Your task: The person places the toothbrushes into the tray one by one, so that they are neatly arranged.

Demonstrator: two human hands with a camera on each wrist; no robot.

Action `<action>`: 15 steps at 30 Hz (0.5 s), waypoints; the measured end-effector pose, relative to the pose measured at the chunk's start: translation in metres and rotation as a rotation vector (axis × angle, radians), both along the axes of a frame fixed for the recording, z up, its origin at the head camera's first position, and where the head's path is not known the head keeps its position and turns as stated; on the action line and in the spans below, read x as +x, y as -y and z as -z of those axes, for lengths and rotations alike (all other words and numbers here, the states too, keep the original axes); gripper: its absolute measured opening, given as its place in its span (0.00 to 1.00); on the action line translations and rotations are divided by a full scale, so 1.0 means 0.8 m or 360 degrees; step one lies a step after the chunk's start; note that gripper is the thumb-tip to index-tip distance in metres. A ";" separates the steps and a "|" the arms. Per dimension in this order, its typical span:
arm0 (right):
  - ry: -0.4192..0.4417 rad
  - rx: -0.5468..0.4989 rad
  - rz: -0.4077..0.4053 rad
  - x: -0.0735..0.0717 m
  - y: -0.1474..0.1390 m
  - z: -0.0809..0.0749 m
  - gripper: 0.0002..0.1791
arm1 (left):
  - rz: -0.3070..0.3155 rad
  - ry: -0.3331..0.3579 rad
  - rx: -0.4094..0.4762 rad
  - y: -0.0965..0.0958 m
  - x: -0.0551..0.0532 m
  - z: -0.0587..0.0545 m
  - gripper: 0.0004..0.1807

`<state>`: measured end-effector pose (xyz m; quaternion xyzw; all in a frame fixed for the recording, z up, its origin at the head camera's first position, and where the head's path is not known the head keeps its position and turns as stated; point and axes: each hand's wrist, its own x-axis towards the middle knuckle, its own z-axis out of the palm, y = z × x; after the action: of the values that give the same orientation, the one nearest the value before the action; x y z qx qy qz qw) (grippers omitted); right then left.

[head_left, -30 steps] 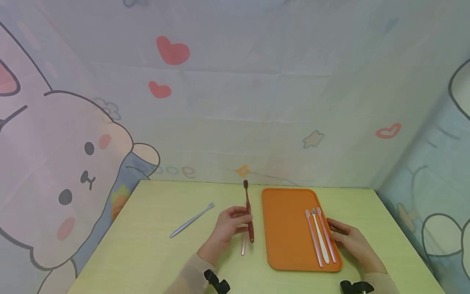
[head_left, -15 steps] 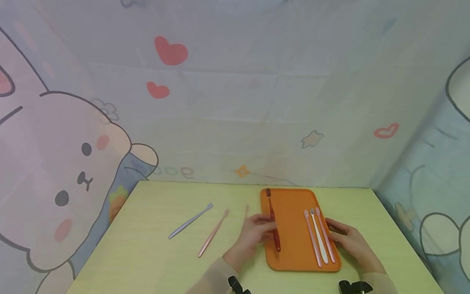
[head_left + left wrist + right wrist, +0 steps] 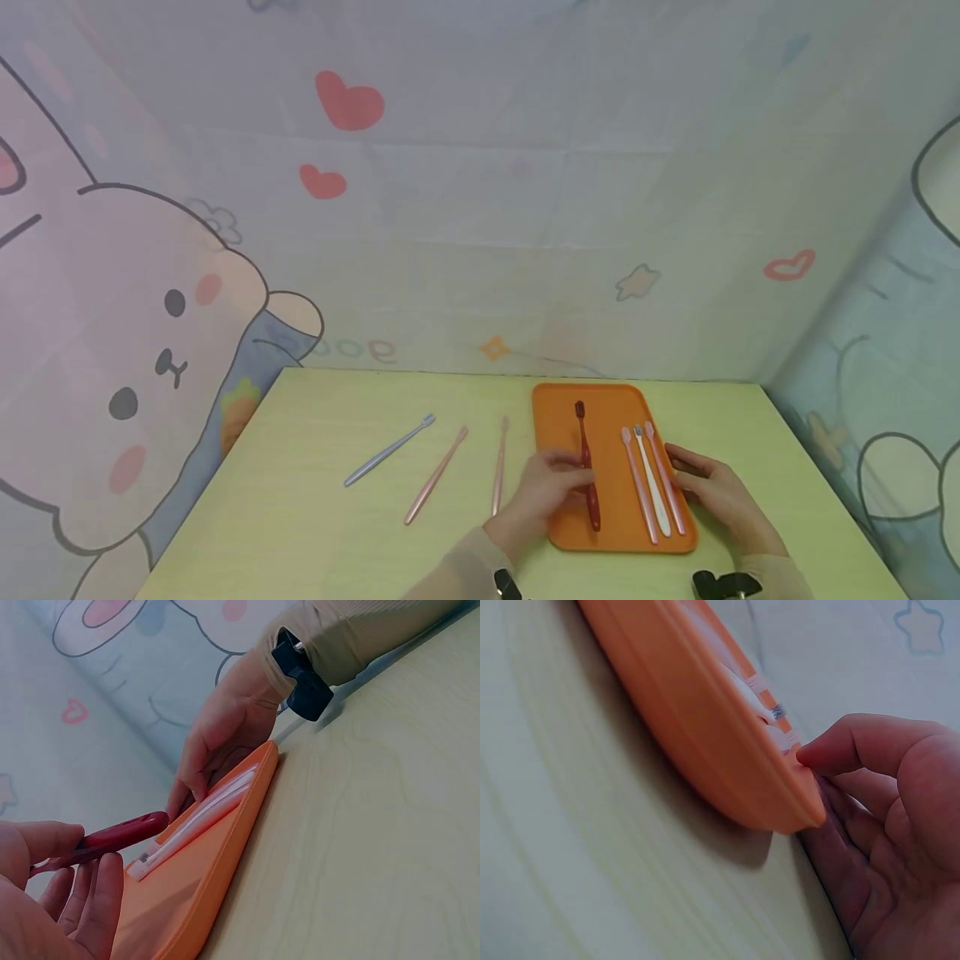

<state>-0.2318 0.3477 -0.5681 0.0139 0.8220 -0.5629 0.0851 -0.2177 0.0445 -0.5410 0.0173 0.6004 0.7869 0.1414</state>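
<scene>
My left hand [image 3: 542, 493] pinches a dark red toothbrush [image 3: 592, 502] between thumb and fingers, over the left half of an orange tray [image 3: 553, 410]. In the left wrist view, the toothbrush handle [image 3: 124, 834] appears raised above the tray surface. Three toothbrushes lie side by side along the tray's right side: a pink one [image 3: 638, 487], a white one [image 3: 654, 487] and another pink one [image 3: 667, 483]. At the tray's right edge, my right hand [image 3: 723, 500] grips the rim; its thumb [image 3: 829, 750] touches the rim, with the other fingers partly hidden behind it.
Left of the tray, on the pale yellow table [image 3: 300, 533], lie a grey-blue toothbrush [image 3: 388, 452], a pink toothbrush [image 3: 437, 475] and another pink toothbrush [image 3: 499, 467], whose lower end is close to my left wrist. A printed cloth [image 3: 480, 208] hangs behind the table.
My left hand has carried the dark red toothbrush rightward from beside the tray to over it. Two pink toothbrushes on the table have come into full or nearly full view. The right hand stays put.
</scene>
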 end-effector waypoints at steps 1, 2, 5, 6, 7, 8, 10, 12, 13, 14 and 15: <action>0.0003 -0.0004 0.0003 0.000 0.000 0.000 0.37 | -0.0001 0.0002 -0.0010 -0.003 0.001 0.000 0.15; 0.0003 -0.0011 0.0008 0.000 -0.001 0.001 0.37 | -0.0002 0.0000 -0.0021 -0.005 0.002 0.001 0.15; 0.0004 -0.0034 0.0007 0.000 -0.002 0.002 0.37 | -0.0016 0.0004 -0.0064 -0.015 0.001 0.004 0.15; 0.0006 -0.0041 0.0010 0.000 -0.002 0.002 0.37 | -0.0021 0.0000 -0.0083 -0.018 0.001 0.005 0.15; 0.0008 -0.0049 0.0017 0.000 -0.002 0.003 0.37 | -0.0025 0.0001 -0.0097 -0.021 0.000 0.006 0.15; 0.0007 -0.0051 0.0015 -0.001 -0.002 0.003 0.38 | -0.0028 -0.0003 -0.0122 -0.024 0.000 0.008 0.14; -0.0001 -0.0044 0.0006 -0.001 -0.002 0.002 0.38 | -0.0028 0.0000 -0.0159 -0.029 0.000 0.009 0.14; -0.0002 -0.0031 0.0011 -0.001 -0.001 0.001 0.38 | -0.0029 0.0011 -0.0189 -0.034 0.001 0.009 0.13; 0.0000 -0.0024 0.0017 -0.001 0.000 0.001 0.38 | -0.0031 0.0016 -0.0213 -0.035 0.001 0.009 0.12; 0.0001 -0.0016 0.0016 -0.001 0.000 0.001 0.38 | -0.0032 0.0020 -0.0229 -0.037 0.002 0.008 0.12; 0.0001 -0.0004 0.0016 -0.002 0.001 0.001 0.38 | -0.0036 0.0028 -0.0240 -0.038 0.004 0.006 0.12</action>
<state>-0.2330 0.3473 -0.5689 0.0182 0.8211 -0.5645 0.0825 -0.2148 0.0751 -0.5460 -0.0070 0.6569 0.7410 0.1388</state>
